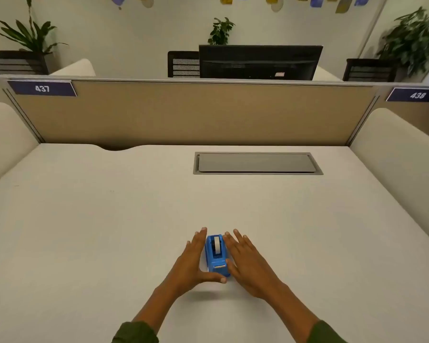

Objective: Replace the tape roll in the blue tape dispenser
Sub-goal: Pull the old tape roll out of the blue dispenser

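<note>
writing: reading "437" on the blue tag (pixel 42 88) at the partition's left end, "438" on the blue tag (pixel 417 95) at the right end; no brand legible on the dispenser
left hand (pixel 193 261): lying flat and spread along the dispenser's left side, fingers extended, not curled; thumb (pixel 214 277) crossing under the near end, tip touching the near corner
right hand (pixel 245 262): lying flat and spread along the dispenser's right side, fingers extended, inner edge pressing against the blue body; not clasping anything
grip overall: bracketing the dispenser between two open palms, not lifting it
blue tape dispenser (pixel 217 258): sitting upright on the white desk (pixel 84 231), near the front edge, centre, between both hands
long axis: running near-to-far, roughly straight away from the wearer; cutter end (pixel 219 266) pointing toward the wearer
tape roll (pixel 217 244): sitting in the far half of the dispenser, whitish, standing on edge in line with the long axis
sleeves: showing dark green cuffs (pixel 136 332) at the bottom edge
surroundings: showing grey cable hatch (pixel 256 163) farther back on the desk, closed; tan partition (pixel 183 112) behind; dark monitor (pixel 259 61) beyond it
</note>
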Motion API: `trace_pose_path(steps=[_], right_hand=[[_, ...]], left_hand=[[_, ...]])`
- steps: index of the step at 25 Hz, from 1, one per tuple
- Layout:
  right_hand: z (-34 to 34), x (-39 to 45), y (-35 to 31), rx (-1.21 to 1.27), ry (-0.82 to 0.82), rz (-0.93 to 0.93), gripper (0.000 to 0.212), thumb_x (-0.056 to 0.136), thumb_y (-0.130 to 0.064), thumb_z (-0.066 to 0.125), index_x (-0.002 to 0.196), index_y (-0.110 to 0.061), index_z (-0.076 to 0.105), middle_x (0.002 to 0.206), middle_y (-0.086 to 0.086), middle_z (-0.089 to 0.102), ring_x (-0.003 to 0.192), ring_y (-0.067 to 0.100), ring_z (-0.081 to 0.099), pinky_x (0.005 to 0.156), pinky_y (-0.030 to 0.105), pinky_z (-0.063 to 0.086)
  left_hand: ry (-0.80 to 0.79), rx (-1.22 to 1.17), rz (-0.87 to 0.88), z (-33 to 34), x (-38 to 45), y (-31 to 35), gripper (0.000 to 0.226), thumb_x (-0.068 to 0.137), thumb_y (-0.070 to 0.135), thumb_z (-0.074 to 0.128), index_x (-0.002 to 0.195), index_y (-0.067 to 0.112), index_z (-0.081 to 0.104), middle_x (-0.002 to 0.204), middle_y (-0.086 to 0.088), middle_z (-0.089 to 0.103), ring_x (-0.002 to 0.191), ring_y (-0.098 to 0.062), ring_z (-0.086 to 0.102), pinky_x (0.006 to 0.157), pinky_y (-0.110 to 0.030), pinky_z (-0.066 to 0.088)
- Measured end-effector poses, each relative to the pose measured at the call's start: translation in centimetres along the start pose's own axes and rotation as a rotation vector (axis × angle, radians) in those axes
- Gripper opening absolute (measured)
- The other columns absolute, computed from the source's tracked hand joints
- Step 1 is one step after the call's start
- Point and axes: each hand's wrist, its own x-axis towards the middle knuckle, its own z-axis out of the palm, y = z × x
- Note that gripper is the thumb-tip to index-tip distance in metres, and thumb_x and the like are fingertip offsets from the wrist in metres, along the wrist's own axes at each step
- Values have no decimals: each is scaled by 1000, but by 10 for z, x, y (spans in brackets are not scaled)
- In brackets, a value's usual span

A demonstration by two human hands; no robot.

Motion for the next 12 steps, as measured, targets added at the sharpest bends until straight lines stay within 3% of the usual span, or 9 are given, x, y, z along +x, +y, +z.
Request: trace_pose_path(steps=[3, 8, 12], right_hand=[[-3, 3, 0, 26, -28, 43, 58, 98, -40, 26, 145, -21, -2, 151, -12, -10, 113, -14, -40, 97, 10, -23], [-8, 21, -1, 200, 86, 113, 61, 92, -44, 47, 143, -30, 18, 157, -4, 12, 141, 6, -6, 110, 25, 1], [-10, 36, -2, 232, 36, 106, 57, 85, -33, 63, 136, -28, 38, 151, 0, 33, 144, 16, 11, 114, 32, 15]], left_hand=[[-5, -33, -41, 2, 3, -2, 118, 60, 44, 80, 143, 31, -3, 158, -1, 2, 145, -25, 1, 116, -40, 11], [16, -4, -89, 5, 12, -9, 108, 64, 40, 79, 143, 30, 7, 157, -1, 9, 144, -26, 11, 116, -43, 16], [0, -40, -77, 3, 13, -10, 107, 63, 38, 81, 142, 29, 10, 157, 0, 13, 143, -25, 14, 117, -43, 13]])
